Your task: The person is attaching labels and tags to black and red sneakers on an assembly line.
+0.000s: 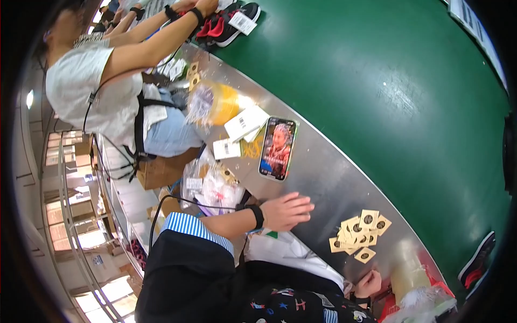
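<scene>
My left hand [285, 211] lies palm down over the grey metal tabletop, its fingers stretched out with nothing held. A smartphone [278, 149] with a lit screen rests face up just beyond it. To the right is a loose pile of small square beige cards [358, 232] with dark round marks. My right hand [368, 284] rests by the near table edge, below the cards, its fingers curled; I see nothing in them. Both wrists wear black bands.
Green conveyor belt [377, 102] runs along the far side, with sneakers [229, 24] at its upper left and a dark shoe [477, 261] at lower right. Tape rolls [215, 102], white labels [246, 123] and bagged items [212, 185] crowd the left. Another person [107, 81] works there. A pale tape roll [409, 274] stands lower right.
</scene>
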Available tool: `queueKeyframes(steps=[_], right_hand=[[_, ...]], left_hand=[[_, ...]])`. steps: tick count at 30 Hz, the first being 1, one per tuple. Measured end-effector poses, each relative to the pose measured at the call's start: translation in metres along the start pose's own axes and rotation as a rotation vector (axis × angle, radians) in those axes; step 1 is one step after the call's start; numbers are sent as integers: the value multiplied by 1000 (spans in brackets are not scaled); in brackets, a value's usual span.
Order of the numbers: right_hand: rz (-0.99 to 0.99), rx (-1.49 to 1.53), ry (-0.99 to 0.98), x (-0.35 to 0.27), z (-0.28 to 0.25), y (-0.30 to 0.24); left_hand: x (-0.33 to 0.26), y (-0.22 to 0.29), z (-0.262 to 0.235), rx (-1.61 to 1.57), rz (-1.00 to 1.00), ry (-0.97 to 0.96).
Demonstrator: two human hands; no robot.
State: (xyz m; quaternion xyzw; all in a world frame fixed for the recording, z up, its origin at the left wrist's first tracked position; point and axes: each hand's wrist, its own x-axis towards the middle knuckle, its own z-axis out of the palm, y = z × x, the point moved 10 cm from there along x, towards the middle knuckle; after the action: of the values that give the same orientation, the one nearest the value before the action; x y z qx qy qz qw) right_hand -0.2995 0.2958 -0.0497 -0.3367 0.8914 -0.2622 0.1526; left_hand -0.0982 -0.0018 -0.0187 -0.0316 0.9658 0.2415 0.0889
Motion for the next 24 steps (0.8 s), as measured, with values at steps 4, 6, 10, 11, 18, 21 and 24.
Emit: queueKeyframes(steps=[4,6,10,11,18,21,24], right_hand=[[29,-28,-7,15,-17,2],[-37,-51,15,20,-21,-5],[-109,-25,-185,27,-18,-17],[-89,-7,-246,29,-16,-14],[-72,43,-350,38,-13,-4],[-75,80,-296,40,-17,-10],[-80,43,-311,39,-18,-17]], left_hand=[[17,7,6,72,-6,150],[21,5,10,67,16,196],[-8,-6,1,14,-487,379],[-15,11,12,-4,-502,402],[-116,59,95,-592,-1129,498],[-143,73,166,-832,-1266,263],[-182,80,213,-943,-1468,339]])
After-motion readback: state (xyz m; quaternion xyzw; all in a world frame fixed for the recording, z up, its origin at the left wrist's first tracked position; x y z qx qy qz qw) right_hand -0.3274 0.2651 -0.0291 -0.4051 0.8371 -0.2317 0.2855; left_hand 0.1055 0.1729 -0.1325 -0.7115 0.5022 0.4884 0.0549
